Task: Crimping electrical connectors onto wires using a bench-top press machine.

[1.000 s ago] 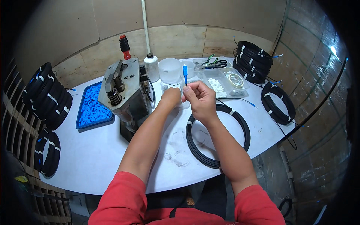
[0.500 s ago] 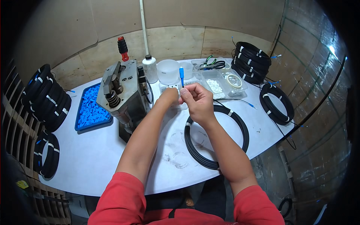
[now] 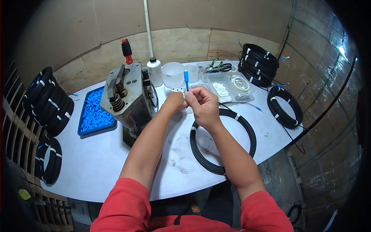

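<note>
Pinched upright between the thumb and fingers of my right hand (image 3: 203,107) is a black cable end topped by a blue fibre connector (image 3: 186,76). My left hand (image 3: 176,100) reaches close beside it, over a small clear box (image 3: 177,89) with light parts in it. From above, the back of that hand hides its fingertips, so what they touch does not show. Below my right wrist a coil of black cable (image 3: 194,145), tied with white bands, lies flat on the table. A loose cable end with another blue connector (image 3: 259,109) rests to its right.
A metal press (image 3: 129,96) stands left of my left forearm, beside a tray of blue parts (image 3: 94,112). Behind my hands are a bottle (image 3: 154,72), a white tub (image 3: 172,74) and a bin of white pieces (image 3: 221,89). Cable coils (image 3: 259,63) stack at both sides.
Almost nothing differs. The blue connector in my right hand sits very slightly lower, and both hands keep their places.
</note>
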Tool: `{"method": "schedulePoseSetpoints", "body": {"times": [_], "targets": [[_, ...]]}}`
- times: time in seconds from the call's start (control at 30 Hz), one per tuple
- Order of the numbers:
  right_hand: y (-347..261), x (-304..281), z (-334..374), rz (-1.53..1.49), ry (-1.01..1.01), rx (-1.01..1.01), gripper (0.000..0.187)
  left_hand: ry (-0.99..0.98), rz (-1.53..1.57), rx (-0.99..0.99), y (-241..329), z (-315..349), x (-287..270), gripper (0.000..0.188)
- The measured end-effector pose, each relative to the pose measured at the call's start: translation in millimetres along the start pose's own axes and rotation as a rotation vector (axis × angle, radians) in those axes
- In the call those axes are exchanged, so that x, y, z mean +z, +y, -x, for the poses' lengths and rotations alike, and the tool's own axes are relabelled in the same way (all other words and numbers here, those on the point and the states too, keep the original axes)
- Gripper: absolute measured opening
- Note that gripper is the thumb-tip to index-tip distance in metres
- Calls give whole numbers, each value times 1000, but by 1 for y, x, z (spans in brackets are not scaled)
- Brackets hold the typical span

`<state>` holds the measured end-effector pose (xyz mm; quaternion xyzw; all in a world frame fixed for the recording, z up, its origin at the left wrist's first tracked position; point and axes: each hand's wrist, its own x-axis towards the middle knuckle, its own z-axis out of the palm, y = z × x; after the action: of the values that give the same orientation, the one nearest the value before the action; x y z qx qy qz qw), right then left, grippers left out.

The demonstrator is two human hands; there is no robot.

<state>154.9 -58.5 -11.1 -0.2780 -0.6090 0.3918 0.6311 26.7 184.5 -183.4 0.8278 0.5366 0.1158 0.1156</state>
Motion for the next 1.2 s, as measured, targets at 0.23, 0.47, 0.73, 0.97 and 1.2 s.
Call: {"method": "schedulePoseSetpoints", "body": {"times": [0.23, 0.47, 0.73, 0.97, 1.2], "targets": [[7, -13, 0, 16, 24, -1, 13, -22, 97, -30, 56, 51, -62, 33], [5, -11, 0, -71, 45, -3, 11, 82, 1605, -103, 87, 113, -121, 21], [7, -12, 3, -34, -30, 49, 11, 205, 2119, 389, 107, 137, -154, 19], [7, -9, 4, -32, -44, 59, 11, 230, 1992, 394, 112, 151, -167, 20], [9, -12, 4, -42, -59, 55, 10, 239, 1954, 415, 118, 164, -184, 20]]}}
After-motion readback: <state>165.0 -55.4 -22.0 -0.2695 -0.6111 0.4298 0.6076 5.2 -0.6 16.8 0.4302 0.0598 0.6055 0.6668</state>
